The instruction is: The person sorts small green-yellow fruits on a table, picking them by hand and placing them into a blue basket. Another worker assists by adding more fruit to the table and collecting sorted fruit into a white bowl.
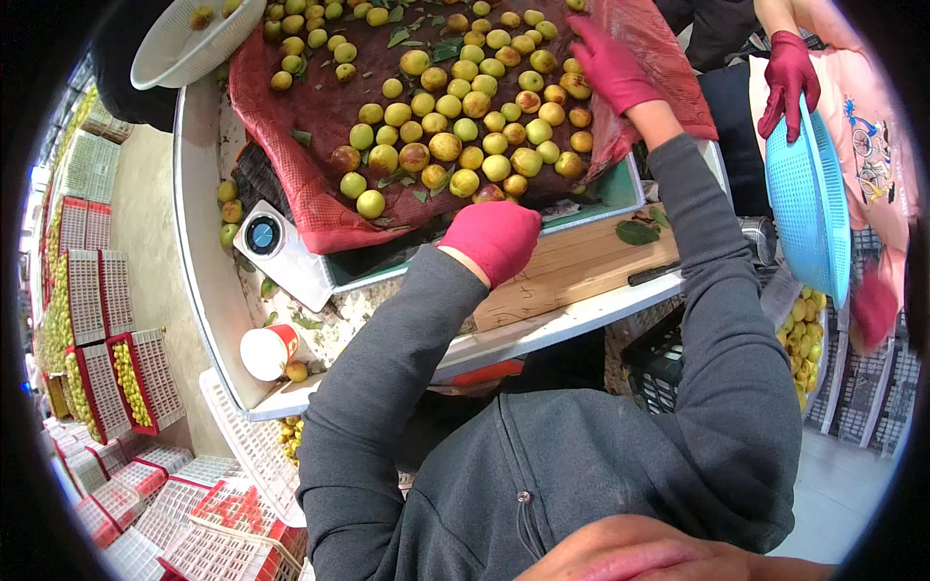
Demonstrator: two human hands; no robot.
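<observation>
Many green and brown jujube-like fruits [445, 146] are spread over a red mesh cloth [290, 160], with loose leaves among them. The cloth lines a green-walled tray [617, 186] in front of me. My left hand [495, 238], in a red glove, is curled over the tray's near edge beside the closest fruits. Its fingers are hidden beneath it, so whether it grips a fruit cannot be told. My right hand [612, 67], gloved alike, reaches over the cloth at the far right. Its fingers are spread beside several fruits, and nothing is seen in its grasp.
A smartphone [287, 254] and a paper cup [269, 351] lie left on the white-rimmed table. A wooden board [574, 265] and a black-handled tool [654, 273] are nearer me. At right, a person holds a blue basket [806, 203]. A white colander [196, 43] stands far left; crates [91, 290] are stacked beyond.
</observation>
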